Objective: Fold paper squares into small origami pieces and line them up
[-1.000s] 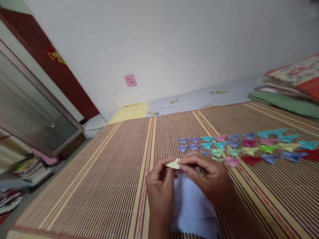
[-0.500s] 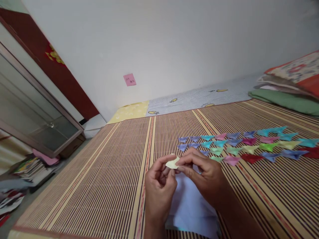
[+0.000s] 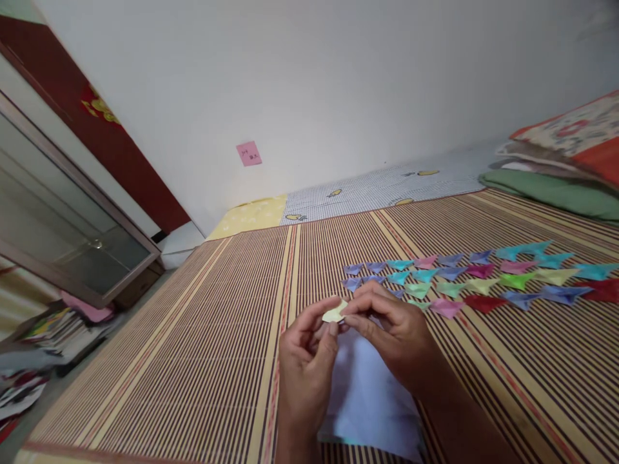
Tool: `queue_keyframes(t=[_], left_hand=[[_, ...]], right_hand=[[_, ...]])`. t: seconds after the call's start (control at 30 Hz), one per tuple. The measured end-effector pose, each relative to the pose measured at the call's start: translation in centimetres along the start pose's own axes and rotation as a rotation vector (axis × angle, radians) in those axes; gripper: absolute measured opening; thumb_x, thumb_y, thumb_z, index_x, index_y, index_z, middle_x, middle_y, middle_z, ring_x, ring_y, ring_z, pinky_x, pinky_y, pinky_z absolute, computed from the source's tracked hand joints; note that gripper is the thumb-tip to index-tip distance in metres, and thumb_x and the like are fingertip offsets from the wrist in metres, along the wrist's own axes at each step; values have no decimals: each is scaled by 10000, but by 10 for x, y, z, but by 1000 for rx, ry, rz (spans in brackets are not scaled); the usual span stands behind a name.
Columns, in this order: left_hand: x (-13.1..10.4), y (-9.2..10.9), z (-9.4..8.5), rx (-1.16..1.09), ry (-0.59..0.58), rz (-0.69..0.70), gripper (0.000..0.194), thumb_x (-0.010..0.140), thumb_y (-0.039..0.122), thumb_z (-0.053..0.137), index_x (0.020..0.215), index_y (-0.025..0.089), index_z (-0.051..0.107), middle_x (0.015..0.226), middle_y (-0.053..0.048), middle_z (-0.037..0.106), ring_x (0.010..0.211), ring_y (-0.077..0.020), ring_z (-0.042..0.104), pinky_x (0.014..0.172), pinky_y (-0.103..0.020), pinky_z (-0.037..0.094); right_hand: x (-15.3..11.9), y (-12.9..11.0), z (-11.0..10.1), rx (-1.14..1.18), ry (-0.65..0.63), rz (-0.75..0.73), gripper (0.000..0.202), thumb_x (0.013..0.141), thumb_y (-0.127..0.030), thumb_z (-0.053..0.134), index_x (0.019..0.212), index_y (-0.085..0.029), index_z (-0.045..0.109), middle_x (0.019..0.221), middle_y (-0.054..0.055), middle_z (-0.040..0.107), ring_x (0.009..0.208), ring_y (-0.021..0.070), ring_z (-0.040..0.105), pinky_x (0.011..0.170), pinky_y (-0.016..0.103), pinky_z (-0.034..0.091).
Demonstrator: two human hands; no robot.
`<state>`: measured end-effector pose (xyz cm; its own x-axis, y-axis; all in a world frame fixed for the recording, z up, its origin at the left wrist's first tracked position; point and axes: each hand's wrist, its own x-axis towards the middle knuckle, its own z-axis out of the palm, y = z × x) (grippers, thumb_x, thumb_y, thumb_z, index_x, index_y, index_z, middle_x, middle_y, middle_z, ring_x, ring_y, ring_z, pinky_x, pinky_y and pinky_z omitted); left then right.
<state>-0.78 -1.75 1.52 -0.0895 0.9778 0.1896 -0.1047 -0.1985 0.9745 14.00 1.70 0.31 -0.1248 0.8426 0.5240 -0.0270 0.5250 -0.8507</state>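
A small folded piece of pale yellow paper (image 3: pixel 333 314) is pinched between both hands at the lower middle of the view. My left hand (image 3: pixel 307 361) grips its left side with thumb and forefinger, the other fingers curled behind. On the right side, my right hand (image 3: pixel 394 335) holds the paper between thumb and fingertips. Below the hands lies a light blue-violet sheet or stack of paper (image 3: pixel 367 399), partly covered by the right forearm. Parts of the yellow paper are hidden by the fingers.
Rows of folded paper shapes, among them a dark red one (image 3: pixel 485 304), lie to the right on the striped mat (image 3: pixel 193 335). Folded bedding (image 3: pixel 556 190) is piled at the far right. A pink note (image 3: pixel 249 153) is stuck on the wall. Books (image 3: pixel 53 328) stand at left.
Both hands keep their pinch on the yellow paper, which has tilted slightly and shows a little smaller. The whole view has shifted a little.
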Motion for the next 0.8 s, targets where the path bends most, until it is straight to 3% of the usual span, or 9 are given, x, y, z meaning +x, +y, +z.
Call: queue_keyframes(t=[0.2,0.53,0.8], left_hand=[[1,-1,2,40,26,30,212,902,294,719,1096,226,770,999,-55,800,868,-162,741,799,-239,579],[4,-9,0,302,104,182,206,983,296,600,1063,270,788,1026,-35,778,899,-182,700,840,-298,546],[3,-10,4,204,14,123,215,963,228,605,1121,231,750,1113,-81,760,1012,-219,696,913,-340,530]], right_hand=[[0,-1,2,-67,26,19,100,903,-179,686,830,-236,721,987,15,595,924,180,600,807,325,452],[0,-2,10,-89,73,60,131,910,-179,661,784,-212,676,925,26,634,951,208,612,811,346,447],[0,2,6,-160,84,69,129,928,-202,652,800,-217,662,911,24,648,920,212,613,809,354,436]])
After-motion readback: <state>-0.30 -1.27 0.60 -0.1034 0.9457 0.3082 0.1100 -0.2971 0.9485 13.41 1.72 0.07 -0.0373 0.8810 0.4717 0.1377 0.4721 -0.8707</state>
